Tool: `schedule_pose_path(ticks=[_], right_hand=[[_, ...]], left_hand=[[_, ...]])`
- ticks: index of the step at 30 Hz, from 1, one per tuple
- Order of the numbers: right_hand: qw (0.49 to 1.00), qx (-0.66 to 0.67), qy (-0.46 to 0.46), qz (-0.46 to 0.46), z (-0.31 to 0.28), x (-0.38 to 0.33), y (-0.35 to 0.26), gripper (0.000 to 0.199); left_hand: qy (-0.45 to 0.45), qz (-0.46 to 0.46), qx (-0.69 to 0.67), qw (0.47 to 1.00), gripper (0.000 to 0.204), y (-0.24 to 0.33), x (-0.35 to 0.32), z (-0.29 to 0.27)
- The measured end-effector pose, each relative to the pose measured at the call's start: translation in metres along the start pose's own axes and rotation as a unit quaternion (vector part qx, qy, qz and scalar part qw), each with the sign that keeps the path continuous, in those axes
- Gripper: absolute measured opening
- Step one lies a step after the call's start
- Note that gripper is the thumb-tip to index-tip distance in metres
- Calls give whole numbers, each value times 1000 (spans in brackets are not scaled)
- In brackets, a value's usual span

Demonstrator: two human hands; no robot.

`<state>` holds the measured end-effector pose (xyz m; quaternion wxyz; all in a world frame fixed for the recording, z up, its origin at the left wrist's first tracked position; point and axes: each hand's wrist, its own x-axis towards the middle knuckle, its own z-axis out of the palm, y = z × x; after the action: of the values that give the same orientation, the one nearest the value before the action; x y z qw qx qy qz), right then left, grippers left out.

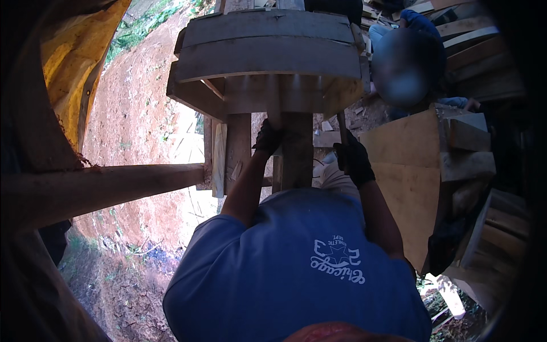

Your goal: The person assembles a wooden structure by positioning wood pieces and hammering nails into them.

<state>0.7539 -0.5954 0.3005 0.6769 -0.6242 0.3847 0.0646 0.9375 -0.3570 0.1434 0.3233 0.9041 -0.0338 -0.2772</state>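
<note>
In front of me a wooden box [268, 58], nailed up from pale boards, rests on a bench of dark planks [297, 153], with its open side toward me. My left hand [268, 138], in a dark glove, is closed around the near end of a narrow wooden strip [274, 97] that runs up into the box. My right hand [354, 158], gloved too, grips a thin handle [342, 124] by the box's right corner; its far end is hard to make out.
A round wooden pole [102, 187] crosses at the left, beneath a yellow tarp [82, 51]. Several finished wooden boxes [401, 176] are stacked at the right. Beyond them a person [424, 34] in blue sits among loose boards [476, 62]. Reddish soil [148, 114] slopes at the left.
</note>
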Motion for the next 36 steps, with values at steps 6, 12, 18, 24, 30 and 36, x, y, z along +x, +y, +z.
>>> schedule_pose_path(ticks=[6,12,18,24,30,36], right_hand=[[999,37,-20,-26,-16,-19,17,60],[999,35,18,19,-41,-58,47,59],[990,-59,117,-49,-78,-76,130,57],[989,-31,141,-13,-92,-115,160,41],[976,142,153,69,-99,-121,165,34],[967,-117,212,-79,-96,-123,210,24]], left_hand=[[15,12,-10,1000,92,-7,9,5],[-18,6,13,1000,97,-11,15,-4],[285,156,79,943,86,-27,-2,-6],[174,459,207,846,37,31,-27,-18],[22,490,386,781,20,55,23,6],[26,536,397,745,24,41,38,22]])
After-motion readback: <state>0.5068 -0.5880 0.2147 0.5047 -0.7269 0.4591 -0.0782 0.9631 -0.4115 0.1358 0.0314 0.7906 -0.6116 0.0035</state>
